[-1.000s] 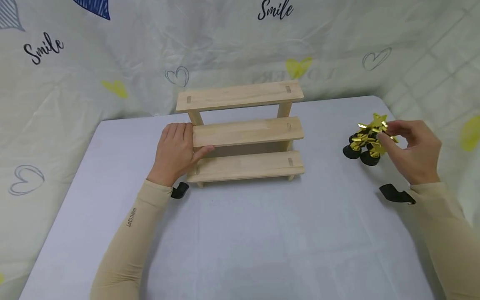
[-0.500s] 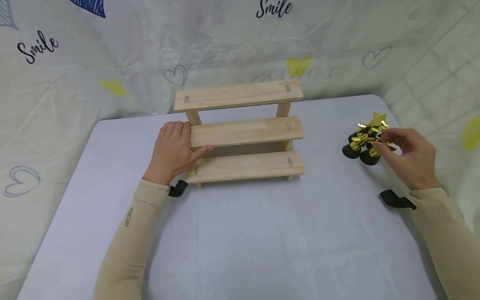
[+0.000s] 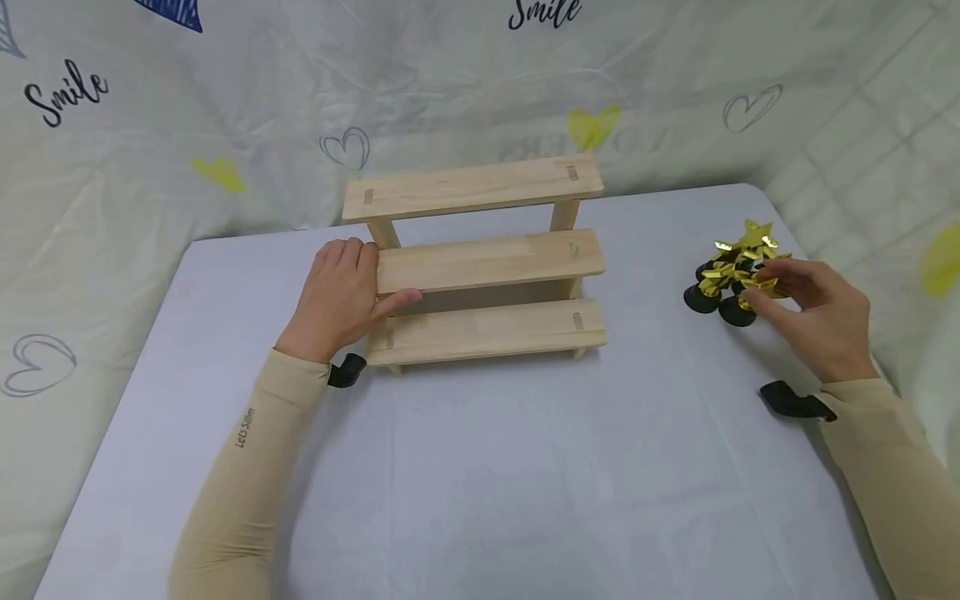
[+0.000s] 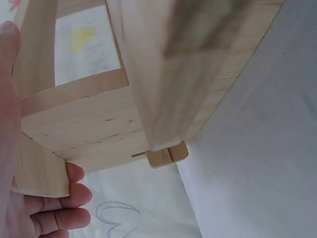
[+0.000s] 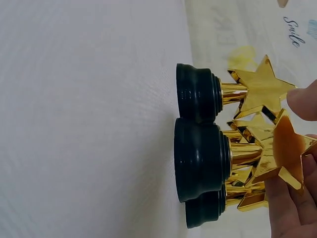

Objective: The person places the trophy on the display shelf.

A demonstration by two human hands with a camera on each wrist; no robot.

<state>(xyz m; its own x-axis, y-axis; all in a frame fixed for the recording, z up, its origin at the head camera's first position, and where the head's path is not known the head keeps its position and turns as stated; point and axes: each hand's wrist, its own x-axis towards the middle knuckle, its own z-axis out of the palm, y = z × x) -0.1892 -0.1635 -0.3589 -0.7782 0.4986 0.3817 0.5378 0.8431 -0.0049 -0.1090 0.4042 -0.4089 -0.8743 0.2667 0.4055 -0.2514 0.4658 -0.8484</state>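
Observation:
In the head view, a three-tier wooden shelf [image 3: 487, 260] stands on the white table. My left hand [image 3: 335, 293] grips the left end of its middle tier. In the left wrist view, the fingertips [image 4: 79, 195] curl round the edge of a wooden board [image 4: 42, 168]. Far right, several gold star trophies with black round bases stand upright, close together. My right hand [image 3: 821, 312] is at their stars, thumb and fingers round the star of one trophy [image 5: 280, 148]. In the right wrist view, the thumb [image 5: 303, 102] is also close to another trophy's star [image 5: 265, 88].
The table [image 3: 480, 467] has a white cover. Behind it hangs a pale printed curtain [image 3: 450, 92] with hearts and words, close behind the shelf's top tier. At the right, the curtain's side [image 3: 892, 167] runs near the trophies.
My right hand has shifted slightly left and down at the trophies, thumb and fingers nearer the front star. The trophies stay in place. My left hand keeps its grip on the shelf.

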